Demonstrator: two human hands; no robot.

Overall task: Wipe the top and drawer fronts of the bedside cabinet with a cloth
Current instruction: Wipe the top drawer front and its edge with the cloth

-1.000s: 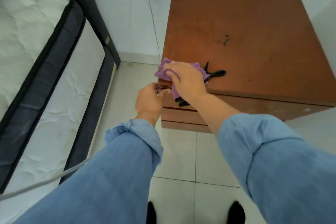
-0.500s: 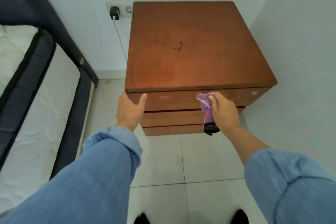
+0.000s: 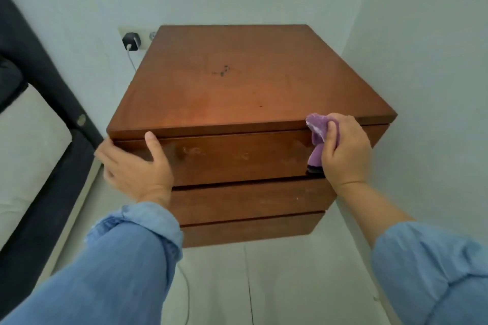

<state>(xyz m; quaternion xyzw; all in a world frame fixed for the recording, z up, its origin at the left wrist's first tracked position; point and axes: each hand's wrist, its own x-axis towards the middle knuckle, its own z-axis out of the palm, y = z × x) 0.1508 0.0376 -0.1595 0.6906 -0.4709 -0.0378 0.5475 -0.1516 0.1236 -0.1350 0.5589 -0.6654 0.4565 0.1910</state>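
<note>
Against pale walls stood the brown wooden bedside cabinet (image 3: 237,87); the right hand (image 3: 346,152) gripped a purple cloth (image 3: 318,137) hanging vertically against the top drawer's right end, its tail below the fingers; the left hand (image 3: 134,166), fingers relaxed, rested on the left corner.

Bedroom in a home: bed (image 3: 34,145) beside a wooden bedside cabinet (image 3: 237,92), wall socket (image 3: 132,41), tiled floor (image 3: 290,285).

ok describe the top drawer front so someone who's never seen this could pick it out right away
Find the brown wooden bedside cabinet in the corner, beside the bed. Three drawer fronts are stacked on its near face. The top drawer front sits directly under the cabinet's top and is the tallest, with the left hand on its left end and the right hand holding a purple cloth against its right end.
</note>
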